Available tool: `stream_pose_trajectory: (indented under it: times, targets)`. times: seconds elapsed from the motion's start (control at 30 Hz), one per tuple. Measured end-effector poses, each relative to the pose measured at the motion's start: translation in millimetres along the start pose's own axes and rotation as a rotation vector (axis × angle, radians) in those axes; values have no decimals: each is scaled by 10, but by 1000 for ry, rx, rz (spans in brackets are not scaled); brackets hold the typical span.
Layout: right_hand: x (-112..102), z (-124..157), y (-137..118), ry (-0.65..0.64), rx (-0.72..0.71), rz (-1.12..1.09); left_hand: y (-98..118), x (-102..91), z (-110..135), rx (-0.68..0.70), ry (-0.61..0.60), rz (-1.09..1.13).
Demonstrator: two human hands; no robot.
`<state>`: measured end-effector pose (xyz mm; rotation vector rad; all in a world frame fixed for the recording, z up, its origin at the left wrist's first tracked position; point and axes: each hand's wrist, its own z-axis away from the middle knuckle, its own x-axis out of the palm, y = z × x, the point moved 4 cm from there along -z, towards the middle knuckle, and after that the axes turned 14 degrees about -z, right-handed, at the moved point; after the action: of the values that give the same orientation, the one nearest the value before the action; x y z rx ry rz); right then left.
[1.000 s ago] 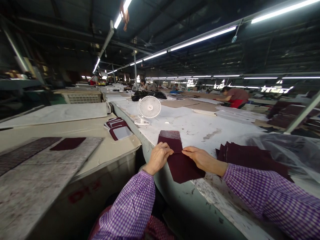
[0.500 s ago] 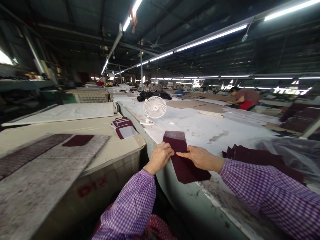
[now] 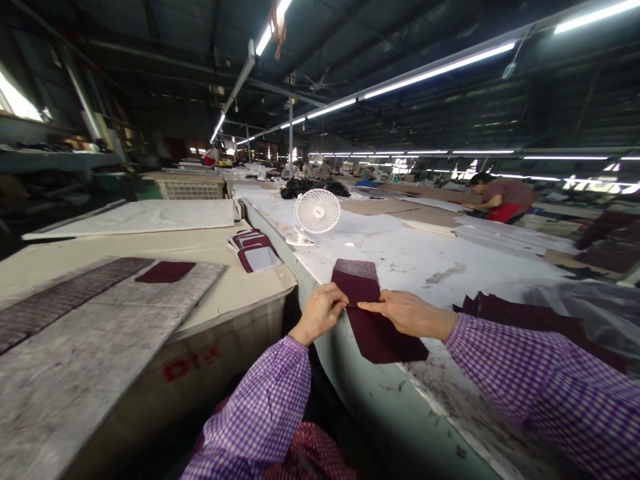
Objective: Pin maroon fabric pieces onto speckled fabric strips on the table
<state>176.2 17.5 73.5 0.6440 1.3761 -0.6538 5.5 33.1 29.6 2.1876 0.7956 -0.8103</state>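
A maroon fabric piece [image 3: 383, 333] lies over the edge of the white-covered table, its near corner jutting past the rim. At its far end is a greyish, speckled band [image 3: 354, 269]. My left hand [image 3: 323, 310] pinches the fabric's left edge between thumb and fingers, where a crease runs across. Resting on the cloth from the right, my right hand [image 3: 407, 313] has its index finger stretched along that crease, pointing at the left fingertips. Its other fingers are partly bent and hold nothing that I can see.
A white fan [image 3: 317, 211] stands beyond the fabric. Maroon pieces [image 3: 520, 317] lie by clear plastic at right. On the cream surface [image 3: 210, 250] at left are maroon-edged pieces [image 3: 257, 252] and a grey mottled board [image 3: 100, 347]. A person [image 3: 505, 197] bends over the table farther back.
The view has shifted slightly, so things appear a little further right. My left fingers are bunched more tightly at the fabric's edge; my right index finger stays on the crease.
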Motion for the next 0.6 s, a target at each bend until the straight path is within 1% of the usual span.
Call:
stream_pose_trajectory:
  times: [0.2,0.33,0.43,0.5,0.53,0.6]
  targets:
    - [-63,-55,-97,-53,24,44,-64,25,59,8,66,22]
    - [-68,-101,-208,-63,18,127,-148,1,121,-88,81,72]
    - [-69,-96,-167,-35,46,84,-164,-74,155,-138,151,13]
    - [-72,-87,-62,8,91,-34,-139,-118,145,-88,176,-51]
    - [-68,-88,0,26,110,-106,-121,-124,128,-35,160,-69]
    - [-45,-106,113,35,137,-260,-95,-106,81,82,71,-73]
